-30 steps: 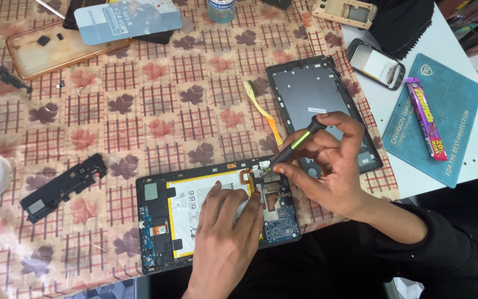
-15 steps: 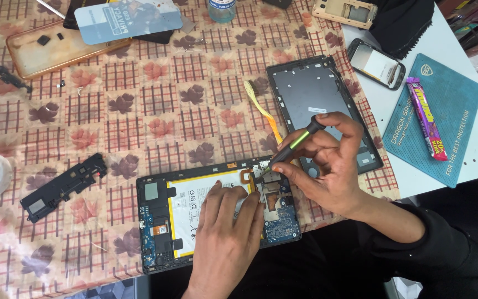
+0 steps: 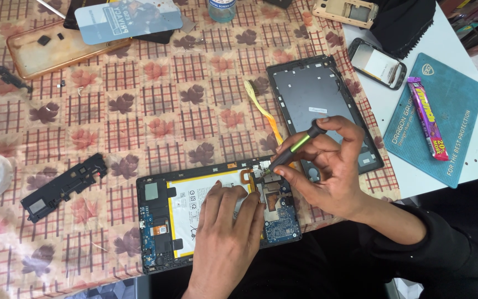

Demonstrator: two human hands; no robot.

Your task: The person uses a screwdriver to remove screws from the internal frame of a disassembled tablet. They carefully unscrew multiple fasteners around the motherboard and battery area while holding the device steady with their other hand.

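An opened tablet point(image 3: 161, 221) lies at the near edge of the table, its white battery and blue circuit boards exposed. My left hand point(image 3: 225, 243) rests flat on the battery, fingers spread. My right hand point(image 3: 327, 169) pinches a small black screwdriver with a green stripe point(image 3: 297, 145); its tip touches the board at the tablet's upper right corner. A yellow flex ribbon point(image 3: 264, 113) lies just beyond the tablet. The tablet's dark back cover point(image 3: 319, 94) sits behind my right hand.
A black plastic bracket point(image 3: 62, 187) lies to the left. A phone case point(image 3: 45, 52), a screen protector packet point(image 3: 128, 19) and a bottle point(image 3: 222, 8) are at the far edge. On the white surface to the right are a small phone point(image 3: 377, 63), a teal mat point(image 3: 449, 94) and a wrapped candy bar point(image 3: 427, 116).
My right hand has shifted slightly around the screwdriver, whose tip stays on the same spot. My left hand has not moved.
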